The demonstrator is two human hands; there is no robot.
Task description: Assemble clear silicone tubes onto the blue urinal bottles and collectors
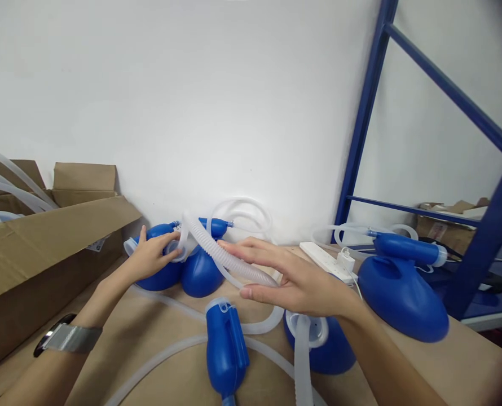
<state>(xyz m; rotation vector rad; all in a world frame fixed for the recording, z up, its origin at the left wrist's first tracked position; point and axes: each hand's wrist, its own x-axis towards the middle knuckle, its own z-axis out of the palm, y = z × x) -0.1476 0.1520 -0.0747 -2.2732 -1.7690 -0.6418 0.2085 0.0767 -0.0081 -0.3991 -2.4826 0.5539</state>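
Note:
My left hand (152, 256) reaches to the back left, thumb raised and fingers spread, touching or close beside a clear plastic ring (175, 251) at a blue plastic bottle (160, 277). My right hand (289, 276) is around a translucent corrugated hose (219, 251), between its thumb and fingers. The hose arches up and left toward my left hand. Close behind it sits a second blue bottle (201, 273). In front lies a blue handled bottle (225, 349) with a clear cap. Below my right hand is another blue bottle (331, 349) with a tube in its white-ringed mouth.
An open cardboard box (60, 242) with clear tubes stands left. To the right are a white power strip (325, 260) with a plug and a blue bottle (403, 299) with a smaller one on top. A blue metal frame (361, 124) rises there. Loose tubing (162, 355) crosses the table.

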